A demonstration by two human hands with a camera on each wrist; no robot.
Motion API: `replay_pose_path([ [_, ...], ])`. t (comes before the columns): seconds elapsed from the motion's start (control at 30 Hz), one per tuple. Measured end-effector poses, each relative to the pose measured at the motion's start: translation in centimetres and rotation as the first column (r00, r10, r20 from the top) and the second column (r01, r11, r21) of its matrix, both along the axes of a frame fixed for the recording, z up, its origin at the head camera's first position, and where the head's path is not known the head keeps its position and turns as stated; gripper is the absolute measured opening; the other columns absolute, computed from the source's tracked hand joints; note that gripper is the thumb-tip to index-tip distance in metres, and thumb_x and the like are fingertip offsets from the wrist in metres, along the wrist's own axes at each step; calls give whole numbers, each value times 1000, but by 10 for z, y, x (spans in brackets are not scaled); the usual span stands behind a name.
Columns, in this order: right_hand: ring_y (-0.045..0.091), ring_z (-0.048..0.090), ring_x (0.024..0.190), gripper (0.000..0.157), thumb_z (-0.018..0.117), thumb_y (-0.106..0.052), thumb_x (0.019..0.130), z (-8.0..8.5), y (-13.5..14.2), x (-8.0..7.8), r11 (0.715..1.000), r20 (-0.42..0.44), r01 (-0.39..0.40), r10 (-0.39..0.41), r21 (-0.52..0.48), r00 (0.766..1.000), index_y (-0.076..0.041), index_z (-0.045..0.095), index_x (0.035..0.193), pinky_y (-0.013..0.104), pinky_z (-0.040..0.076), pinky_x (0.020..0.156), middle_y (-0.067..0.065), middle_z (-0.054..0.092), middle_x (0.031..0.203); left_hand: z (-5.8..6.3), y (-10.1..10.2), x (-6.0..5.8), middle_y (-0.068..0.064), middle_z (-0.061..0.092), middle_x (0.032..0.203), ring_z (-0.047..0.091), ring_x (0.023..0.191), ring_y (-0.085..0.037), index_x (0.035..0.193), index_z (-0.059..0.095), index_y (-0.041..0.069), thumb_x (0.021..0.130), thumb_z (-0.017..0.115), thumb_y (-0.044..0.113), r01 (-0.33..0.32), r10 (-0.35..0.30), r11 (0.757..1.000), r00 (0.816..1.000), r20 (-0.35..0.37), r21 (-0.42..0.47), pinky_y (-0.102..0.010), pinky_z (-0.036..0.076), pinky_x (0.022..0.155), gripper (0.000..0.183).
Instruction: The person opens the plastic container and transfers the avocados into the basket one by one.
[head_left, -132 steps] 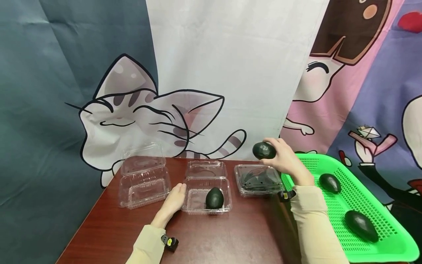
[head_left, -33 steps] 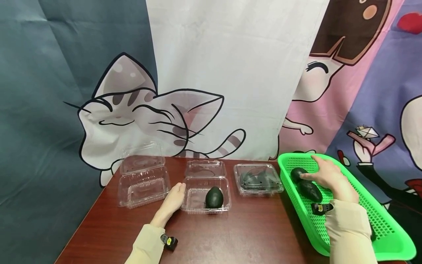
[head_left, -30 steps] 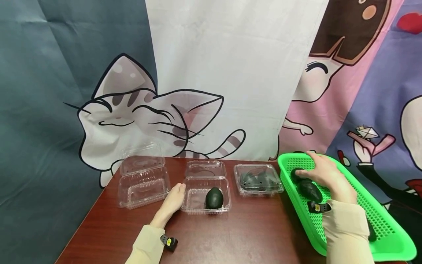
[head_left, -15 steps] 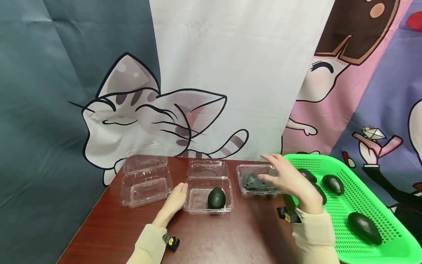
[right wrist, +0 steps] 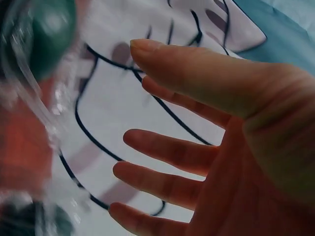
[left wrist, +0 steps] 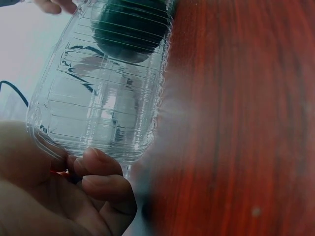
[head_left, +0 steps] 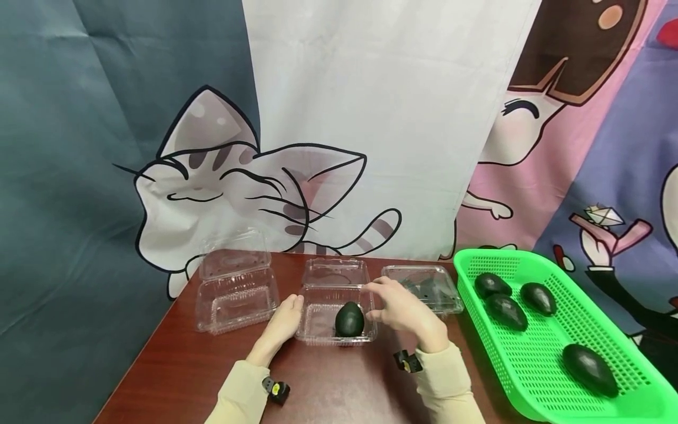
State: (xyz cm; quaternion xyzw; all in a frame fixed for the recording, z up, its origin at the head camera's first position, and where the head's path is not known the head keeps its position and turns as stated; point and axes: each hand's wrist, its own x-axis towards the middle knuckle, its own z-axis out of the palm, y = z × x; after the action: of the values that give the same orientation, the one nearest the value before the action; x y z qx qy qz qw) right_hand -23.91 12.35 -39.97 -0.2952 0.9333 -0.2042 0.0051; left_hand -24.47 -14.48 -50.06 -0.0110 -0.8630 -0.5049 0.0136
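Observation:
A clear plastic clamshell container stands with its lid up in the middle of the table, one dark green avocado in its right half. My left hand grips its left edge. In the left wrist view the curled fingers meet the container's corner. Over the container's right rim hovers my right hand, fingers spread and holding nothing. The right wrist view shows that palm bare, the fingers apart, with the avocado beyond the rim.
Another open clear container stands at left. A lidded container with dark contents sits behind the right hand, partly hidden. At right, a green basket holds several avocados. A printed curtain hangs behind the table.
The right hand held an avocado, then was at the avocados in the basket; from there it has moved left, without one, to the middle container. The left hand has stayed put.

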Motion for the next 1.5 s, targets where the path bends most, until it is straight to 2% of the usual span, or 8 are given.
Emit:
replay_pose_path([
  [0.23,22,55,85,42,81,-5,74,-17,-23,-7,993,-9,-109,110,39,994,-6,66,114,40,47,77,12,58,109,-1,0,0,-4,35,68,35,62,-18,79,44,6,107,37,19,-4,4,1000,1000,-13,-15,-33,33,59,31],
  [0.4,28,58,99,51,81,-1,68,-30,-30,-12,990,35,-101,98,98,995,-10,65,116,41,47,82,13,59,115,0,0,0,-4,36,68,35,63,-18,79,45,7,107,37,18,-11,11,1000,1000,-8,-19,-33,33,59,31],
  [0.53,33,55,110,55,82,-5,66,-38,-34,-15,991,29,-103,100,89,995,-11,65,118,44,47,88,14,58,120,1,0,-1,-4,36,68,35,63,-18,79,45,6,107,36,18,-6,6,1000,1000,-23,-25,-33,33,59,31],
  [0.77,30,55,110,58,84,-14,69,-48,-41,-17,990,27,-138,137,26,990,-11,64,123,42,46,91,13,57,123,2,1,-2,-5,35,69,33,62,-18,79,43,7,107,36,19,-1,0,1000,1000,-6,-22,-33,32,59,31],
  [1.0,25,57,106,58,86,-26,75,-59,-50,-18,993,5,-115,115,12,993,-12,62,126,38,47,89,10,57,120,-1,0,0,-5,35,68,32,61,-18,78,41,7,107,36,17,-2,2,1000,1000,-10,-11,-33,31,58,31],
  [1.17,24,57,104,58,86,-33,75,-66,-58,-19,994,-1,-105,105,-9,995,-14,62,125,37,47,86,8,57,117,-3,-2,1,-5,35,68,32,61,-17,77,41,7,107,36,17,-5,5,1000,1000,-8,-7,-33,31,58,31],
  [1.5,21,57,102,66,87,-35,72,-75,-59,-22,995,-22,-89,90,41,996,-19,58,130,34,48,85,6,57,117,-2,-1,-2,-5,34,68,30,61,-17,77,41,7,107,36,17,8,-8,1000,1000,-19,-9,-33,30,58,31],
])
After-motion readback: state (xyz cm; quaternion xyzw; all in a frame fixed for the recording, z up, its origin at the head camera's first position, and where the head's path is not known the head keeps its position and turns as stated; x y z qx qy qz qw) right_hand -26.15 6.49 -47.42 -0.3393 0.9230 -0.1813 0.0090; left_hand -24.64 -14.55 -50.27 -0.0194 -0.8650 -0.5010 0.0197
